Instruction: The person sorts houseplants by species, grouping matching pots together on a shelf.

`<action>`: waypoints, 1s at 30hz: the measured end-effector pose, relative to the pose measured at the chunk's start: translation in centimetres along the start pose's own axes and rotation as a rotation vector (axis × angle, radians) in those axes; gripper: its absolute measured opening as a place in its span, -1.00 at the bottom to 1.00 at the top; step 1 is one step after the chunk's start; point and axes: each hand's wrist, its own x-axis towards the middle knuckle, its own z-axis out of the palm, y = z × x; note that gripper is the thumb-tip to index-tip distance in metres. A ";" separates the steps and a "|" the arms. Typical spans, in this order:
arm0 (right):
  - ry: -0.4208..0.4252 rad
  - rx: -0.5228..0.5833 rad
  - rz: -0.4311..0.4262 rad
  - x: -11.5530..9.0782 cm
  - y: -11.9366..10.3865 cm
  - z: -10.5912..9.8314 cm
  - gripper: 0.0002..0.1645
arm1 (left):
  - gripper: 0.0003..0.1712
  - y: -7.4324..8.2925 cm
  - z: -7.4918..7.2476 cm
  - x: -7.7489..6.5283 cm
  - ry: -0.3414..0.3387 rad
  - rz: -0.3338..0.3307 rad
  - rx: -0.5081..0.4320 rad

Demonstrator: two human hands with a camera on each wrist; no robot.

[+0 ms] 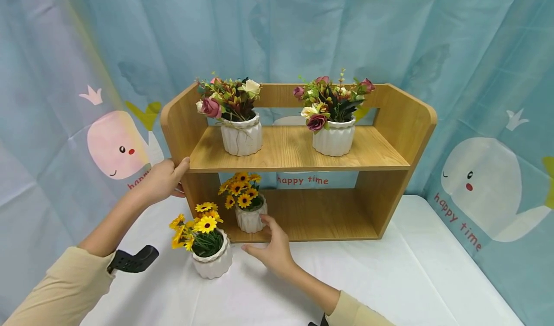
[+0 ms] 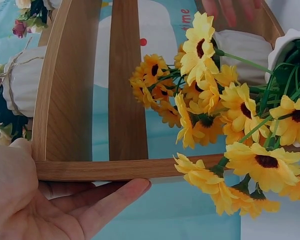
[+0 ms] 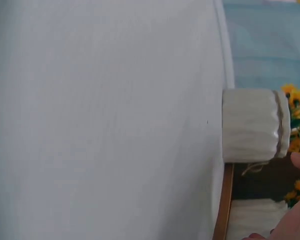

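Note:
My left hand (image 1: pixel 162 181) grips the left side panel of a two-tier wooden shelf (image 1: pixel 303 168); its thumb lies at the front edge, its fingers along the outer face (image 2: pixel 97 202). On the lower tier, at the left, stands a white ribbed pot of yellow sunflowers (image 1: pixel 251 218). My right hand (image 1: pixel 277 251) reaches to that pot with a fingertip at its right side, thumb spread away in front of the shelf. A second white sunflower pot (image 1: pixel 213 261) stands on the table before the shelf's left corner, with twine around its rim (image 3: pixel 279 125).
Two white pots of mixed roses stand on the upper tier, a left one (image 1: pixel 242 136) and a right one (image 1: pixel 333 138). A white cloth (image 1: pixel 415 278) covers the table. Behind the shelf hangs a blue printed curtain (image 1: pixel 303 32).

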 end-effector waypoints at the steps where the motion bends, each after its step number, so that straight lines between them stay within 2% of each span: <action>1: -0.003 -0.001 -0.001 -0.1 -0.1 0.1 -0.03 | -0.22 0.0 0.0 0.0 0.000 0.000 -0.003; 13: -0.078 0.044 0.031 -1.0 -1.9 2.3 -0.03 | -0.19 0.1 0.1 0.0 0.004 0.012 -0.021; 25: -0.125 0.062 0.031 -1.4 -2.1 4.8 0.02 | -0.18 0.2 0.1 -0.1 0.001 0.016 -0.028; 30: -0.131 0.061 0.005 -1.4 -2.1 5.5 0.01 | -0.18 0.2 0.0 0.0 -0.002 0.020 -0.021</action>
